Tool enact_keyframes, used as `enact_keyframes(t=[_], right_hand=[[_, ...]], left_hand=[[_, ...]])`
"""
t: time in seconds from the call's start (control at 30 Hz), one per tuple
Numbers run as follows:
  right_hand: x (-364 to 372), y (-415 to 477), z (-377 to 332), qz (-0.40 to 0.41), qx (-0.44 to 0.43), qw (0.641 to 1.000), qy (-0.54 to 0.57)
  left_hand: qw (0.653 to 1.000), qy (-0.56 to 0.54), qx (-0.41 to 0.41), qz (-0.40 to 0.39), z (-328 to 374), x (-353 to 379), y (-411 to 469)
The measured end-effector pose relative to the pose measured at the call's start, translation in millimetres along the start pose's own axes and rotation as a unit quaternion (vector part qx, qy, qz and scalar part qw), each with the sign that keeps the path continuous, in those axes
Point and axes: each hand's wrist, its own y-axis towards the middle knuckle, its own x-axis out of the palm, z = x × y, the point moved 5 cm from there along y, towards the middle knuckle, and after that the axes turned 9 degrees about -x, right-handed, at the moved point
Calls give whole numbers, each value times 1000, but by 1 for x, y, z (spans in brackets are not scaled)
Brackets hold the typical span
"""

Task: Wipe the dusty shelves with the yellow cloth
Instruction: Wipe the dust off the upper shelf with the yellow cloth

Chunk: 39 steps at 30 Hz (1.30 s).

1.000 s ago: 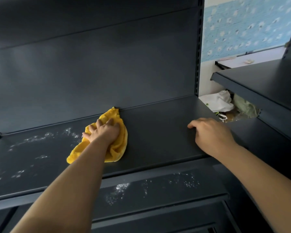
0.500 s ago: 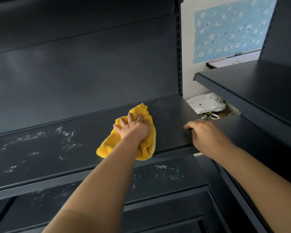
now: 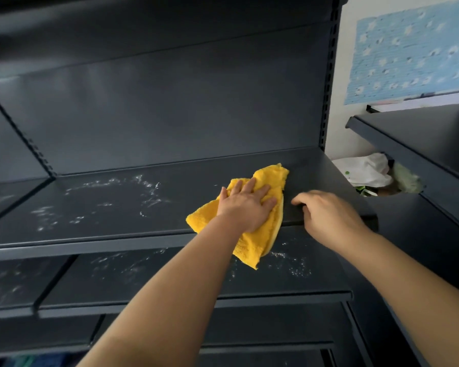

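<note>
My left hand (image 3: 245, 205) lies flat, fingers straight, pressing the yellow cloth (image 3: 265, 181) onto the dark upper shelf (image 3: 117, 207) near its front right. The cloth's lower end hangs over the shelf's front edge. My right hand (image 3: 329, 215) grips that front edge just right of the cloth, fingers curled over the lip. White dust streaks (image 3: 149, 192) lie on the shelf's left half. The lower shelf (image 3: 170, 279) beneath also carries white dust specks.
A second dark shelf unit (image 3: 421, 144) stands at the right. White bags (image 3: 366, 170) sit in the gap between the units. A slotted upright (image 3: 327, 75) marks the shelf's right end. A blue patterned sheet (image 3: 414, 49) hangs on the wall.
My left hand has slid the cloth rightward and toward the front edge, so its end now hangs over. My right hand stays on the shelf's front edge, now close to the cloth.
</note>
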Motion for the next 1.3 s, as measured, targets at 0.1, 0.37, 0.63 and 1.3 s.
enact_keyframes(t=[0.1,0.37,0.63,1.3], right_hand=[[7,8,-22,-13,-11,1000,-3],[39,39,-85,-22,-21,1000,0],[63,62,-133,-37,14,998,-47],[101,93,-219,2,37,998,-54]], left_hand=[[999,-11,-34,6,-25,-1,-2],[995,-35,-94,9,-108,-7,-7],[995,-44,-85,7,-181,-9,-1],[999,-31,22,-24,-279,-14,9]])
